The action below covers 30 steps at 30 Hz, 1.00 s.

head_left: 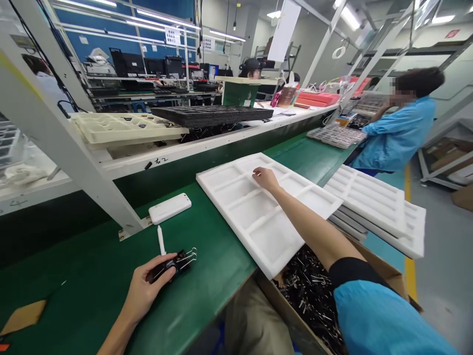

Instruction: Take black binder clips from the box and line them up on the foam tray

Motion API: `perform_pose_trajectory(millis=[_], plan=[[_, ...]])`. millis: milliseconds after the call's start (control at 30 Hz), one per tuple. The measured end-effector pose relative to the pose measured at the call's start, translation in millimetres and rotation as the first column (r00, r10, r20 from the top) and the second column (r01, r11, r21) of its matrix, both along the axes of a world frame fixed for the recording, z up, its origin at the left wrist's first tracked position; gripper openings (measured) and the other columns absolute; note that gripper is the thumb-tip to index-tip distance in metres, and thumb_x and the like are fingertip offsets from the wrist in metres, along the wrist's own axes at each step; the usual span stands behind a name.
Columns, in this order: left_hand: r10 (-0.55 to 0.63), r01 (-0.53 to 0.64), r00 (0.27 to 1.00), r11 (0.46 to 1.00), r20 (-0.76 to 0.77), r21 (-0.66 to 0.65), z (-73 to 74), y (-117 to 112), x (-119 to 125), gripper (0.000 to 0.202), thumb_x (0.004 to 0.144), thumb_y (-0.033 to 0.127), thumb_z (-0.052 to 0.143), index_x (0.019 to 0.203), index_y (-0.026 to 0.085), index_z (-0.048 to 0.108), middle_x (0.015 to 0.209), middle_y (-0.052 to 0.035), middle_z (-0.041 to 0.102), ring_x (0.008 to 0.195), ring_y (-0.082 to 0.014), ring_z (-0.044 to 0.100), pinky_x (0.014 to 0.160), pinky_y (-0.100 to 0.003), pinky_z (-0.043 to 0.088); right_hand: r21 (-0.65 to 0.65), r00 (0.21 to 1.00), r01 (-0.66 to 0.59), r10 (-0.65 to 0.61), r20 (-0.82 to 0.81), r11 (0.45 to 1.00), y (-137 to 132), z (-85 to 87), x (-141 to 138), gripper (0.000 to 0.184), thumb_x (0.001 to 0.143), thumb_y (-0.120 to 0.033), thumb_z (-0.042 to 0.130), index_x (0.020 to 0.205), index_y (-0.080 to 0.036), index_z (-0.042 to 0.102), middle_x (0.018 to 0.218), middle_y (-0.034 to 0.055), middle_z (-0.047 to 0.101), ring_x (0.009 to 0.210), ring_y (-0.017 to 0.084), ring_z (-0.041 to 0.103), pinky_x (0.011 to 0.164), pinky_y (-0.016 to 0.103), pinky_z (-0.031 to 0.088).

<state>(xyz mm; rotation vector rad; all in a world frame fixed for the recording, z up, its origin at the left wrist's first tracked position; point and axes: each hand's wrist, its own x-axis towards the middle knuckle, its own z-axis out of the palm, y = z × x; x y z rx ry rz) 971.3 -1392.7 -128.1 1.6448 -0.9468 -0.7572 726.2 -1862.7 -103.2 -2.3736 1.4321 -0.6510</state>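
the left hand (148, 283) is closed around a small bunch of black binder clips (181, 260), thumb on top. their wire handles stick out to the right past the fingertips, so the bunch's long axis runs roughly left to right, low over the green bench (92, 276). the white foam tray (266, 222) lies up and to the right of the clips, well apart from them, its long side angled away from the person. the right hand (265, 178) is the nearer one to it, resting on a rib near the tray's far edge, fingers loose and apart, gripping nothing.

just beyond the left hand lie a white stick (161, 240) and a white power bank (170, 208) (both off the line from clips to tray). the tray's near corner overhangs a cardboard box (384, 271) of loose clips. a stack of trays (373, 204) sits further right, and a co-worker (399, 130) in blue sits beyond.
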Motion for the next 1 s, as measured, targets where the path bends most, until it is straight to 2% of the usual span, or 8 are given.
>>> perform_pose_trajectory(millis=[133,267,433,600,700,800,900,1000], plan=[[-0.018,0.017,0.999,1.0,0.036,0.015,-2.7,-1.0,2.7,0.041,0.073,0.048,0.081,0.105,0.022,0.081,0.098,-0.0109,0.077,0.073,-0.0234,0.07,0.064,-0.029,0.059,-0.006,0.998,-0.008,0.007,-0.065,1.0,-23.5,-12.4,15.8,0.028,0.094,-0.017,0.06,0.121,-0.012,0.067,0.105,0.012,0.068,0.093,0.023,0.06,0.083,0.029,0.045],[-0.008,0.007,1.0,1.0,0.027,0.022,-4.7,-1.1,3.6,0.038,0.076,0.046,0.08,0.106,0.023,0.08,0.099,-0.01,0.076,0.074,-0.0224,0.071,0.066,-0.027,0.059,0.007,0.994,-0.006,0.007,-0.11,1.0,-42.2,-17.1,22.8,0.031,0.094,-0.016,0.059,0.124,-0.015,0.067,0.1,0.0111,0.069,0.094,0.025,0.059,0.081,0.029,0.045],[-0.015,0.015,1.0,1.0,0.008,0.022,-4.6,-1.2,3.5,0.036,0.076,0.044,0.08,0.107,0.024,0.08,0.1,-0.0097,0.076,0.077,-0.0231,0.071,0.067,-0.027,0.06,0.052,0.99,-0.014,0.021,-0.137,0.999,-59.2,-14.4,24.0,0.024,0.089,-0.016,0.064,0.11,-0.017,0.074,0.098,0.0102,0.069,0.087,0.023,0.06,0.076,0.028,0.045],[-0.008,0.008,1.0,1.0,0.0,0.019,-3.8,-1.7,3.2,0.035,0.076,0.043,0.081,0.106,0.024,0.081,0.099,-0.0097,0.076,0.075,-0.0226,0.071,0.067,-0.027,0.06,0.071,0.994,0.004,0.004,-0.106,0.997,-62.3,-8.4,23.9,0.017,0.09,-0.015,0.061,0.1,-0.014,0.074,0.085,0.0088,0.07,0.072,0.018,0.061,0.069,0.026,0.045],[0.0,-0.001,1.0,1.0,0.003,0.01,-2.5,-2.0,2.5,0.036,0.075,0.044,0.081,0.105,0.024,0.081,0.098,-0.0103,0.076,0.075,-0.0227,0.071,0.066,-0.027,0.06,0.082,0.998,0.01,-0.005,-0.063,0.997,-61.1,-0.2,18.3,0.018,0.094,-0.016,0.057,0.103,-0.011,0.072,0.079,0.008,0.069,0.063,0.015,0.062,0.063,0.024,0.045],[-0.004,0.004,1.0,1.0,0.005,0.01,-1.8,-1.7,2.8,0.038,0.074,0.045,0.081,0.105,0.023,0.081,0.099,-0.0104,0.076,0.075,-0.0232,0.072,0.066,-0.027,0.06,0.115,0.997,0.025,-0.032,0.063,0.993,-59.3,14.5,4.6,0.015,0.094,-0.017,0.059,0.101,-0.011,0.07,0.077,0.0077,0.068,0.06,0.014,0.063,0.057,0.021,0.046],[-0.023,0.023,1.0,0.999,0.003,0.035,-2.9,-0.7,4.8,0.041,0.073,0.046,0.082,0.108,0.024,0.08,0.101,-0.0105,0.077,0.078,-0.0247,0.072,0.068,-0.029,0.061,0.17,0.965,0.003,-0.048,0.256,0.985,-54.2,34.4,-19.1,0.007,0.09,-0.017,0.066,0.092,-0.012,0.07,0.072,0.0068,0.067,0.057,0.015,0.063,0.051,0.02,0.047],[-0.006,0.006,1.0,0.999,0.002,0.054,-5.7,0.1,7.6,0.046,0.07,0.049,0.083,0.109,0.023,0.08,0.1,-0.0106,0.077,0.078,-0.0259,0.072,0.067,-0.03,0.061,0.192,0.918,-0.057,-0.024,0.396,0.98,-41.1,53.7,-56.3,0.009,0.087,-0.022,0.07,0.089,-0.013,0.07,0.069,0.0062,0.065,0.056,0.015,0.061,0.047,0.021,0.047]])
